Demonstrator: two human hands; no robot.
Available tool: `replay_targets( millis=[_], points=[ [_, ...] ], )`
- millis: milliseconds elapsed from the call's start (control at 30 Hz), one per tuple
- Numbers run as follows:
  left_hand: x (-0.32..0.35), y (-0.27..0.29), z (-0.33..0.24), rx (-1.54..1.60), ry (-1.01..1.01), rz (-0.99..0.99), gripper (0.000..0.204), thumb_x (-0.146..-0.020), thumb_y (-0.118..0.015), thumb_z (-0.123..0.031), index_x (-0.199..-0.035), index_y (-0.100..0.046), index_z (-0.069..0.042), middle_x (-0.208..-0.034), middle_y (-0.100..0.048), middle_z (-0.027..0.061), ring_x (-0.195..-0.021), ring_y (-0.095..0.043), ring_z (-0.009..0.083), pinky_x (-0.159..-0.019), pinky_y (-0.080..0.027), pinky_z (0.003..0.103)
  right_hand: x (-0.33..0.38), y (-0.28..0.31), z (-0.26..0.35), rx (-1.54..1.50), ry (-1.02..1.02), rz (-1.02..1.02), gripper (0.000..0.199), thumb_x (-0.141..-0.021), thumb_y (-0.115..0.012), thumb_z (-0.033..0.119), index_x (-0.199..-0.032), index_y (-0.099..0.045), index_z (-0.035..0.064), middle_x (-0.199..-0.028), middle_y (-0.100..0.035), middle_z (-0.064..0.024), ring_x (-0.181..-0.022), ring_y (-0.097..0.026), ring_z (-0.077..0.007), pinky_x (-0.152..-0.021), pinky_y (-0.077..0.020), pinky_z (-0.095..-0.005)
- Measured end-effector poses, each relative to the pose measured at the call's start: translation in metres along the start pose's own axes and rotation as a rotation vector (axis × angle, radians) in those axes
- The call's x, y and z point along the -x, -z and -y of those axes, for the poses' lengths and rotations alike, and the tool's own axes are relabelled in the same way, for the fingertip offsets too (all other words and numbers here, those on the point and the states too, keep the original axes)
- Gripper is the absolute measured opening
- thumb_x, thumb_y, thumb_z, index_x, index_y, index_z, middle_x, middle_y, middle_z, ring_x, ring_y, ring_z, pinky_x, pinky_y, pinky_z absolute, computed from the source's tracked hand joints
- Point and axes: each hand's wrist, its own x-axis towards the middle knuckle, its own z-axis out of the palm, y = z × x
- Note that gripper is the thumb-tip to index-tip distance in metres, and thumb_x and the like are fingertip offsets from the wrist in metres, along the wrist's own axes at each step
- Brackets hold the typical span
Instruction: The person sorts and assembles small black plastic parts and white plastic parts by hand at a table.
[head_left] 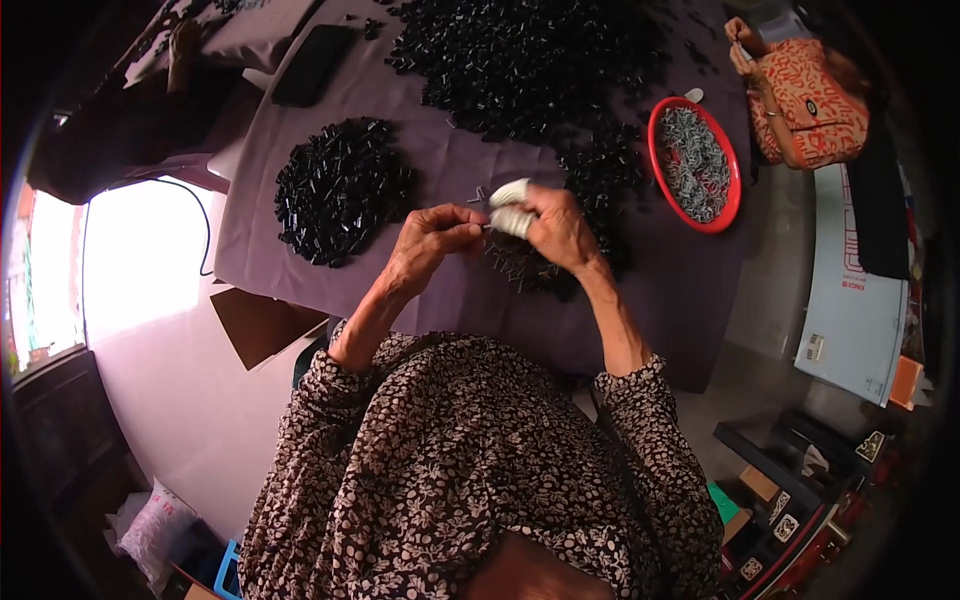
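Observation:
My left hand (435, 240) is closed in a pinch over the table. Its fingertips meet those of my right hand (560, 228), where the piece between them is too small to name. White coverings (512, 222) wrap the thumb and finger of my right hand, which is closed too. Just beyond the fingertips lie a few small grey pin-like pieces (478, 194). Under and beside my right hand spreads a loose group of small dark pieces (530, 268), partly hidden by it. Left of my left hand sits a round heap of short black tube-like pieces (343, 190).
A large mound of black pieces (520, 65) covers the far middle of the cloth-covered table (440, 310). A red oval basin (735, 190) of grey pin-like pieces stands on the right. At the far left lies a black phone-like slab (312, 65). Another person in orange patterned clothing (815, 105) sits far right.

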Motion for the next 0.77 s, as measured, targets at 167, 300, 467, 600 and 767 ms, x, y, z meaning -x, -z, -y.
replay_targets(
  millis=[167, 300, 467, 600, 767],
  points=[
    [-0.003, -0.003, 0.001, 0.142, -0.017, -0.037, 0.013, -0.081, -0.061, -0.009, -0.089, -0.061, 0.000, -0.078, -0.062, 0.0050, -0.069, -0.058, 0.0106, -0.066, -0.047, 0.024, -0.037, 0.047, -0.068, 0.689, 0.236, -0.365, 0.011, -0.071, -0.064, 0.005, -0.080, -0.062, 0.0024, -0.077, -0.059, -0.0099, -0.075, -0.055, -0.0287, -0.067, -0.0446, -0.0378],
    [-0.004, -0.004, 0.000, 0.152, -0.025, -0.062, 0.013, -0.081, -0.061, -0.010, -0.089, -0.060, 0.000, -0.077, -0.061, 0.0040, -0.068, -0.056, 0.0101, -0.066, -0.047, 0.024, -0.054, 0.046, -0.077, 0.839, 0.245, -0.260, 0.011, -0.070, -0.064, 0.007, -0.079, -0.060, 0.0029, -0.073, -0.056, -0.0083, -0.078, -0.053, -0.0268, -0.068, -0.0424, -0.0394],
    [-0.007, -0.004, -0.008, 0.167, -0.054, -0.101, 0.013, -0.082, -0.061, -0.012, -0.090, -0.060, -0.001, -0.081, -0.062, 0.0053, -0.070, -0.058, 0.0112, -0.067, -0.048, 0.025, -0.054, 0.043, -0.069, 0.958, 0.396, -0.196, 0.011, -0.069, -0.065, 0.008, -0.077, -0.059, 0.0040, -0.070, -0.054, -0.0078, -0.075, -0.052, -0.0264, -0.066, -0.0421, -0.0391],
    [-0.017, -0.011, -0.013, 0.202, -0.071, -0.094, 0.014, -0.083, -0.060, -0.011, -0.091, -0.059, -0.001, -0.083, -0.061, 0.0056, -0.072, -0.058, 0.0118, -0.069, -0.049, 0.026, -0.030, 0.035, -0.051, 0.353, 0.119, -0.232, 0.007, -0.074, -0.063, 0.006, -0.081, -0.060, 0.0033, -0.076, -0.061, -0.0061, -0.068, -0.059, -0.0172, -0.063, -0.0455, -0.0272],
    [-0.018, -0.027, -0.019, 0.218, -0.093, -0.044, 0.015, -0.084, -0.059, -0.011, -0.094, -0.059, 0.000, -0.082, -0.061, 0.0055, -0.074, -0.060, 0.0139, -0.072, -0.049, 0.027, -0.005, 0.023, -0.028, -0.416, -0.009, -0.104, 0.011, -0.079, -0.060, 0.008, -0.089, -0.061, 0.0031, -0.080, -0.062, -0.0009, -0.078, -0.059, -0.0091, -0.071, -0.0452, -0.0202]
  ],
)
